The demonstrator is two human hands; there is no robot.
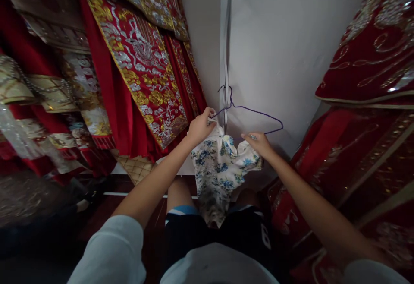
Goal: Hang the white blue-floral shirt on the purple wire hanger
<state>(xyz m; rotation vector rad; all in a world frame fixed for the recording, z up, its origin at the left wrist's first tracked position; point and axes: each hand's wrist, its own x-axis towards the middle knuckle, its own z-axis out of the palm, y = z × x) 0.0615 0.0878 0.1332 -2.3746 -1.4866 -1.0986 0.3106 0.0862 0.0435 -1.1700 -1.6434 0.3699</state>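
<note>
A white garment with blue flowers (220, 165) hangs between my hands, its lower end down by my thighs. I cannot tell whether it is a dress or a blouse. My left hand (200, 128) is closed at its left shoulder, where the left arm of a thin purple hanger (257, 110) goes into the cloth. The right side of the garment is pinched in my right hand (258, 143), just below the hanger's right corner. That right arm of the hanger is bare. The hanger's hook is at a pale vertical cord or strap (226, 66).
Red costumes with gold and silver embroidery (142, 59) hang on the left. Dark red beaded garments (365, 59) hang on the right. A pale wall (274, 38) stands behind the hanger. Below is a dark red floor (152, 215).
</note>
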